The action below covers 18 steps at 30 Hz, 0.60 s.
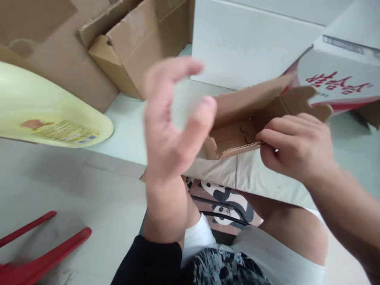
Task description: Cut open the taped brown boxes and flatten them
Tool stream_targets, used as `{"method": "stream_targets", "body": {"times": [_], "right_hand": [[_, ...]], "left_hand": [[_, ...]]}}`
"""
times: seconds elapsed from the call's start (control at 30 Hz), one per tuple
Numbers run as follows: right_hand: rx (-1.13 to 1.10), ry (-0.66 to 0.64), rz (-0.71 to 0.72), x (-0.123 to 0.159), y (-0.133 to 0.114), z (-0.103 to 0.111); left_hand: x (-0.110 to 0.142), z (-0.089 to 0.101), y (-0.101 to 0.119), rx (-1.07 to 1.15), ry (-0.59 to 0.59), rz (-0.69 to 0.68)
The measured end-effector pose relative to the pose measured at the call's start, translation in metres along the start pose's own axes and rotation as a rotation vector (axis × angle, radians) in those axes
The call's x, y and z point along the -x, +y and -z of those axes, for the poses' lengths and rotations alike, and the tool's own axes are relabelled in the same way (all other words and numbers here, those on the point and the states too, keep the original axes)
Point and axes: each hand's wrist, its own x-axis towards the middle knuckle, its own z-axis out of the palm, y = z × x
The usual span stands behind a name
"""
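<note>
A small brown cardboard box (234, 134), its top open, sits at the front edge of the light green table surface (130, 118). My right hand (297, 146) pinches the near cardboard wall at its right end, thumb below and fingers on top. Raised in the air left of the box is my left hand (175, 114), blurred by motion. Its thumb and index finger curve apart with nothing between them. The box's far wall leans back, and two curved slits show in its floor.
A pale yellow bottle (56, 107) lies at the left before cardboard boxes (127, 43). Behind stand a white box (252, 39) and a white carton with red writing (341, 75). Red stool legs (65, 249) are at lower left; a panda-print item (225, 202) lies between the knees.
</note>
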Motion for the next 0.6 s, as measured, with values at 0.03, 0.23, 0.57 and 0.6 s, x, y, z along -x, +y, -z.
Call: {"method": "stream_targets", "body": {"times": [0.03,0.23,0.57,0.6], "right_hand": [[-0.009,0.026,-0.046,0.015,-0.002,0.002],[-0.106,0.065,-0.286,0.073,0.000,0.020],[-0.725,0.025,-0.482,0.138,0.047,0.020],[-0.746,0.040,-0.516,0.141,0.048,0.017]], "left_hand": [[-0.001,-0.015,-0.006,-0.038,-0.116,-0.017],[0.001,-0.070,-0.036,-0.049,-0.297,0.177],[-0.021,-0.074,-0.061,0.049,-0.283,0.170],[-0.021,-0.075,-0.064,0.088,-0.277,0.192]]}}
